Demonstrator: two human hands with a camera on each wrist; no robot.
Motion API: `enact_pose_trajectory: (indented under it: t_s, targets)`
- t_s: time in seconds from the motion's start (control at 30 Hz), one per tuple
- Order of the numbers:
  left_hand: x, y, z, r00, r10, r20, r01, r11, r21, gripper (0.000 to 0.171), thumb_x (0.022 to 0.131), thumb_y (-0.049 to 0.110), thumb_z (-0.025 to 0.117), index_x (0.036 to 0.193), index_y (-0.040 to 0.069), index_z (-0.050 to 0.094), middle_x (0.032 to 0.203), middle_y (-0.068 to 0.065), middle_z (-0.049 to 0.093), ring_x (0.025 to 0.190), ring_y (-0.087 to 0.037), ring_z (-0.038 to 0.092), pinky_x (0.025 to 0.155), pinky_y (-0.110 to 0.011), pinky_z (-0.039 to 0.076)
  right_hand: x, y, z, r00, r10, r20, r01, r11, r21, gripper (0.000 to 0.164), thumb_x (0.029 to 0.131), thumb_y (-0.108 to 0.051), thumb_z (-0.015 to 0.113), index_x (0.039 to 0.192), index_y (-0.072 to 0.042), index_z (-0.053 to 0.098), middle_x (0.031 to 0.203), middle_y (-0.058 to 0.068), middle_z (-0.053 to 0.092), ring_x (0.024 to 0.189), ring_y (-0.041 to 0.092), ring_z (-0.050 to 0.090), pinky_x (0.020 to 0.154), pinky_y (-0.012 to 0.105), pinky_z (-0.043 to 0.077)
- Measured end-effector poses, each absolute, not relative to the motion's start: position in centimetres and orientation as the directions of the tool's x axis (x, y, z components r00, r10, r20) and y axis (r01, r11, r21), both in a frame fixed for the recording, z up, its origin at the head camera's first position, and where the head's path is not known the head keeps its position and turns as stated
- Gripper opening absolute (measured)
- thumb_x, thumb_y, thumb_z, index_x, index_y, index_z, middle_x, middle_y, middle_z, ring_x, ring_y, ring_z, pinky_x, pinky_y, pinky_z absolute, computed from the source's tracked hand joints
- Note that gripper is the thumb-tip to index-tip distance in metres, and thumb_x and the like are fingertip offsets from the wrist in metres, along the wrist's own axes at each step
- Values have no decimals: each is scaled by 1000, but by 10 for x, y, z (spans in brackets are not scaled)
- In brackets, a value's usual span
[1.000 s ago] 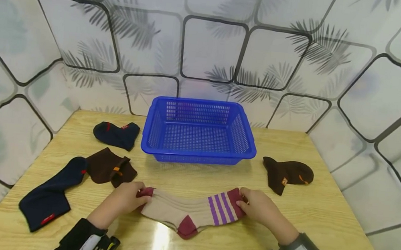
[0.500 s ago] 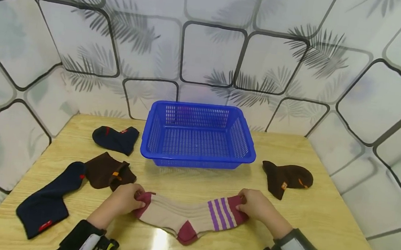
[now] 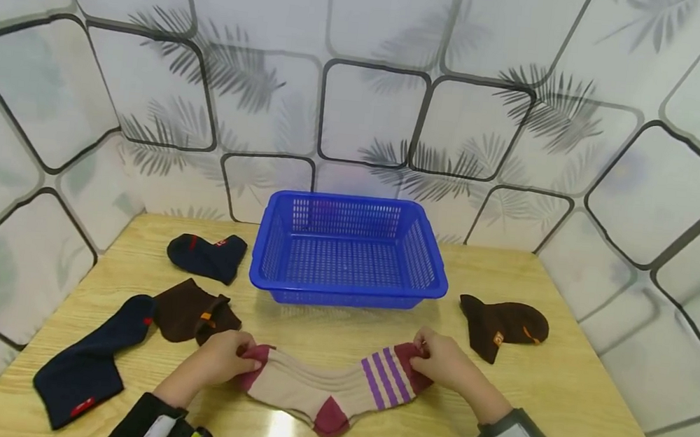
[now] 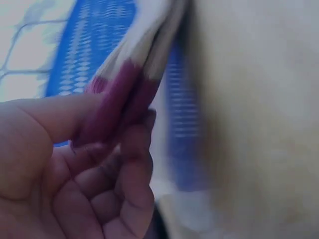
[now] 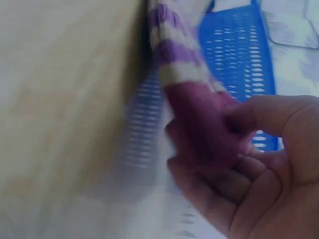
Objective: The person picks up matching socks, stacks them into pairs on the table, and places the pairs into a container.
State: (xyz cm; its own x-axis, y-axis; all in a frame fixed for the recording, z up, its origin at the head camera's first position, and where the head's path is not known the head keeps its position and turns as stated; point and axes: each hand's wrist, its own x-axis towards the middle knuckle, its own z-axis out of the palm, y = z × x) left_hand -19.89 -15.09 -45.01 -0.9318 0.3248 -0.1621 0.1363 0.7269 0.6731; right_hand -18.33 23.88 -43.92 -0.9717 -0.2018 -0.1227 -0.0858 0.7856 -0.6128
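two hands (image 3: 224, 358) (image 3: 446, 361), beige sock (image 3: 309, 381) (purple-striped) between them, pinched at both ends

The left hand (image 4: 75, 184) pinches the dark-pink end of a sock (image 4: 118, 97) between thumb and curled fingers. The sock's cream section runs upward from the grip in lengthwise folds. A blue perforated basket (image 4: 89, 50) stands behind it. Upper left: a pale, grey-lined wall (image 4: 30, 50). Right: a beige tabletop (image 4: 264, 119), blurred.
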Motion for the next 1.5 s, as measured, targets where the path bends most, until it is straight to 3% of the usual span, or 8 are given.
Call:
enact_pose_trajectory:
  t_s: [0.27,0.4,0.53,0.67,0.8,0.97,1.23,1.5]
  targets:
    - [-213,-158,-401,-948,319,15,214,601,770,16,95,12,74,104,-1,69,81,-5,72,72,-13,58,63,-30,47,-191,241,-377,-988,-135,70,-143,675,-724,32,99,-9,69,121,4,52,92,12,73,76,15,64,62,30,52]
    - [-227,-146,-368,-966,177,188,256,562,787,21,98,12,71,110,-5,69,90,-15,75,77,-17,64,67,-29,48,-206,236,-338,-971,-35,236,-206,621,-756,31,101,-8,66,125,5,51,95,21,73,73,8,64,62,24,53]
    - [-250,-126,-349,-948,-18,319,268,500,824,23,99,14,69,113,-5,70,102,-21,74,86,-29,68,69,-25,48,-231,224,-314,-941,69,332,-237,568,-788,31,103,-11,64,126,5,51,102,28,72,74,0,65,64,17,52]
    - [-277,-103,-353,-911,-150,384,283,450,847,22,98,12,70,110,-5,69,104,-24,72,91,-36,67,70,-25,47,-260,207,-314,-922,164,351,-220,524,-823,32,103,-12,63,128,4,52,107,29,71,82,16,72,65,15,53]
    - [-299,-85,-372,-925,-168,341,222,488,844,23,97,14,70,109,-6,70,98,-23,72,84,-36,70,66,-27,52,-287,193,-341,-924,198,328,-181,528,-830,30,103,-11,63,127,4,52,110,30,70,91,35,73,64,21,57]
    - [-310,-69,-403,-952,-131,275,153,574,804,19,97,11,67,107,-5,70,92,-19,75,75,-33,75,63,-32,54,-302,189,-386,-933,251,258,-66,586,-808,30,102,-13,63,124,4,54,110,30,68,93,40,70,71,39,59]
    - [-305,-56,-425,-965,-37,258,158,706,690,22,94,3,65,114,-5,69,101,-22,74,88,-38,71,76,-50,56,-299,197,-424,-935,282,216,44,696,-717,30,100,-12,64,123,7,56,111,30,69,100,43,68,83,53,55]
    - [-310,-58,-408,-995,59,85,100,778,620,50,99,15,62,144,-5,54,128,-26,67,113,-40,68,94,-52,54,-310,192,-413,-964,228,136,105,799,-592,38,102,-16,59,132,7,57,117,28,69,104,39,68,86,52,55]
